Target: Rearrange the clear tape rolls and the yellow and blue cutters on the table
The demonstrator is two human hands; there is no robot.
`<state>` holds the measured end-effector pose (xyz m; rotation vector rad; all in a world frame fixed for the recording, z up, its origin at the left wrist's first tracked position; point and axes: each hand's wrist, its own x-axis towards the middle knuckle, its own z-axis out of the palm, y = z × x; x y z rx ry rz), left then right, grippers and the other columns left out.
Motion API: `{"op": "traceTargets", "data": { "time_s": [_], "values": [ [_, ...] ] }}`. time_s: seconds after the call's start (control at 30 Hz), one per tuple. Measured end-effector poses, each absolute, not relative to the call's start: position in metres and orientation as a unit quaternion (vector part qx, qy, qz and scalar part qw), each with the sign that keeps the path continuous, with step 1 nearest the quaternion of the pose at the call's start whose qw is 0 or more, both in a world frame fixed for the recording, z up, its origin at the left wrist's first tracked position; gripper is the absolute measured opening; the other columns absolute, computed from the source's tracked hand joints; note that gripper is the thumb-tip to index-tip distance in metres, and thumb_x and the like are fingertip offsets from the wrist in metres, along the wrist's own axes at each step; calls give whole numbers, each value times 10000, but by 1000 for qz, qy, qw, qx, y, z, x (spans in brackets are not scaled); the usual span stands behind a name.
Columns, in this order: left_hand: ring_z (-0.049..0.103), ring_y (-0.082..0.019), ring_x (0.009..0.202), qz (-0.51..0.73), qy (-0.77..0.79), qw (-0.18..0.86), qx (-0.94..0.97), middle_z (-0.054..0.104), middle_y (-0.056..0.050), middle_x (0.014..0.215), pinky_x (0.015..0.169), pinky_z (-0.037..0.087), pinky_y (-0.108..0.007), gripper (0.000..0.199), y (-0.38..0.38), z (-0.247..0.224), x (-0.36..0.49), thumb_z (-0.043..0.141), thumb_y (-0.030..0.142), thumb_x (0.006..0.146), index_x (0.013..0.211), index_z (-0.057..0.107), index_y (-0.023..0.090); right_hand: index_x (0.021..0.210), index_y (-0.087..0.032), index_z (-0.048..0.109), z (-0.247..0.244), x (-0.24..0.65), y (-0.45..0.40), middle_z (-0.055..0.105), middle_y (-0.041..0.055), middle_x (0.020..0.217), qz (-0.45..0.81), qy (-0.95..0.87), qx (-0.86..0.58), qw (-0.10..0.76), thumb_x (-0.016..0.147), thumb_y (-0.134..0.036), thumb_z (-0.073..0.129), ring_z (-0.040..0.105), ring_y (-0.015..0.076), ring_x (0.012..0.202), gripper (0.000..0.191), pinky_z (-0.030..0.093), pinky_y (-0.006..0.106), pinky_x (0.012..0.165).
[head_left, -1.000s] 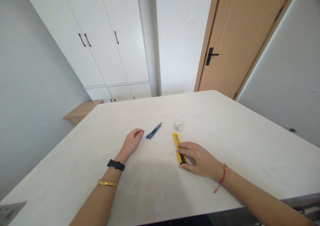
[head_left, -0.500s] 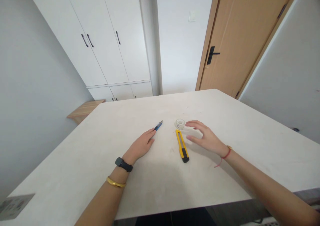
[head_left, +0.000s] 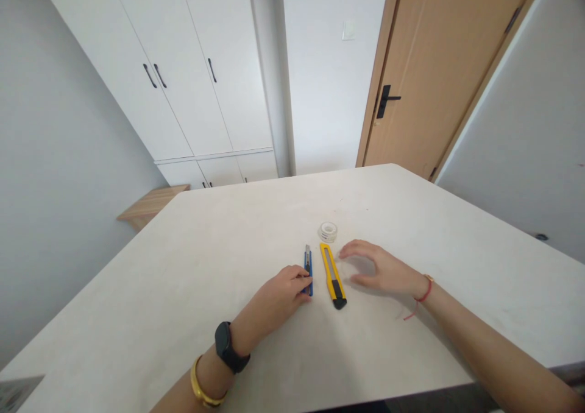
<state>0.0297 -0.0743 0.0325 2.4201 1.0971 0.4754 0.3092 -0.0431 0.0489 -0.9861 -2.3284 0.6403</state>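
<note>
The blue cutter is on the white table, just left of the yellow cutter, pinched between the thumb and fingers of the left hand. The right hand is beside the yellow cutter, thumb and fingers spread. Just past that cutter's tip sits a tape roll, its dark markings too small to read.

No legible text. Clear tape roll: small dark marks on its ring, too small to read. Grey panel, lower left corner of view: markings blurred, unreadable.
</note>
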Motion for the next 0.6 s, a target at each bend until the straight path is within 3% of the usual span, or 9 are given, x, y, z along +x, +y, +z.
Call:
{"op": "traceTargets", "data": {
  "time_s": [0.1, 0.2, 0.33, 0.6],
  "values": [
    [556, -218, 1104, 159, 383, 216, 884, 626, -86, 1172, 984, 454, -360, 257, -81, 36, 36, 574, 242, 885, 1124, 666, 215, 1284, -224, 558, 45, 308, -62, 517, 136, 1361, 241, -885, -332, 220, 703, -485, 750, 488, 296, 1250, 666, 411, 463, 1048],
    [534, -230, 1168, 163, 373, 205, 890, 612, -82, 1231, 1025, 438, -390, 252, -84, 34, 42, 592, 262, 881, 1117, 672, 227, 1340, -239, 527, 34, 305, -74, 438, 153, 1447, 219, -886, -349, 212, 654, -560, 763, 410, 342, 1323, 794, 369, 506, 1076],
    [470, -229, 1293, 164, 372, 219, 887, 543, -80, 1371, 1101, 379, -403, 285, -85, 26, 46, 581, 267, 890, 1166, 648, 246, 1357, -254, 522, 26, 302, -77, 436, 146, 1460, 210, -886, -361, 200, 669, -547, 758, 413, 347, 1327, 784, 360, 515, 1084],
    [525, -220, 1243, 178, 363, 234, 884, 575, -62, 1343, 1075, 409, -374, 310, -84, 23, 56, 622, 293, 867, 1173, 630, 242, 1310, -223, 563, 32, 294, -77, 537, 134, 1372, 204, -895, -336, 209, 764, -430, 713, 491, 293, 1269, 602, 394, 459, 1073]
  ]
}}
